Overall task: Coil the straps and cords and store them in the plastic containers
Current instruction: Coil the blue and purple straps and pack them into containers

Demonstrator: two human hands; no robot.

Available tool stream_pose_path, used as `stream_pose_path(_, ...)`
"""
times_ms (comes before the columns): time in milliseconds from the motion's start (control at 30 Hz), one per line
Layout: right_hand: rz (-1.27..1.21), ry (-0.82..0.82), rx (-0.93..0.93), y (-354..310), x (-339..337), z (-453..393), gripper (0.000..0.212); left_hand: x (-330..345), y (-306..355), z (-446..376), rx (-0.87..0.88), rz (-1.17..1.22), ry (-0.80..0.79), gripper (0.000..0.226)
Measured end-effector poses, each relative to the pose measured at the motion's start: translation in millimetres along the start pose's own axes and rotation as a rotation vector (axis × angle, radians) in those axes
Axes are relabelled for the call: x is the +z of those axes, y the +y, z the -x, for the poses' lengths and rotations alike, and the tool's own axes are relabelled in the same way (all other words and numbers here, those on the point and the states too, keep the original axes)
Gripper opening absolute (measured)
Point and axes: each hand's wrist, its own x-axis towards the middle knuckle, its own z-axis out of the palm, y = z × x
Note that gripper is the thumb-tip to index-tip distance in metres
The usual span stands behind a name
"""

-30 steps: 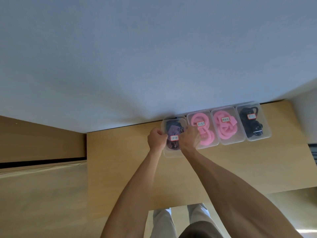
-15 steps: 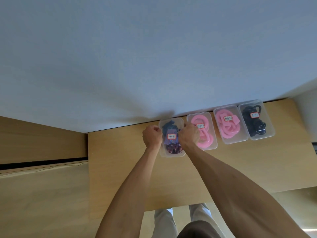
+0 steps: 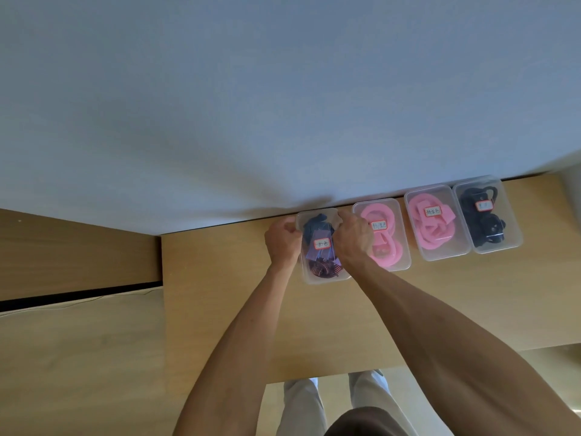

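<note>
Wooden tabletop (image 3: 314, 316), seen from the head camera, with four clear lidded plastic containers in a row along its far edge, against the wall (image 3: 251, 105). From the right far corner leftward: a container of black cords (image 3: 485, 214), a container of pink straps (image 3: 435, 223), a second pink container (image 3: 385, 236), touching or nearly touching one another, and the leftmost container (image 3: 325, 247), holding dark blue, purple and striped maroon straps. This last one sits slightly forward of the row.

Left hand (image 3: 283, 242): fingers curled round the left wall of the leftmost container. Right hand (image 3: 353, 239): fingers curled round its right wall, partly overlapping the neighbouring pink box. Both grip the container at its sides.

Step in hand, as judged: the final stage, with all visible straps already coiled and boxed, and the last container being seated into line. The next move probably calls for a short push toward the wall, square to the neighbouring box, then release of both hands.

Each lid carries a small red-bordered white label (image 3: 323, 244) with handwritten characters; these are too small and blurred to read.
</note>
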Motion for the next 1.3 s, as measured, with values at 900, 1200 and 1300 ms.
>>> stream_pose_path(900, 0.075, -0.004, -0.043, 3, 0, 20, 0.016, -7, 0, 8, 0.318, -0.462, -0.053, 0.013)
stream_pose_path(1200, -0.023, -0.188, -0.116, 20, -8, 48, 0.05, -21, -32, 57, 0.089, -0.275, -0.415, 0.083)
stream_pose_path(1300, -0.31, -0.414, -0.088, 24, -13, 60, 0.065, -25, -34, 61, 0.04, -0.26, -0.485, 0.099)
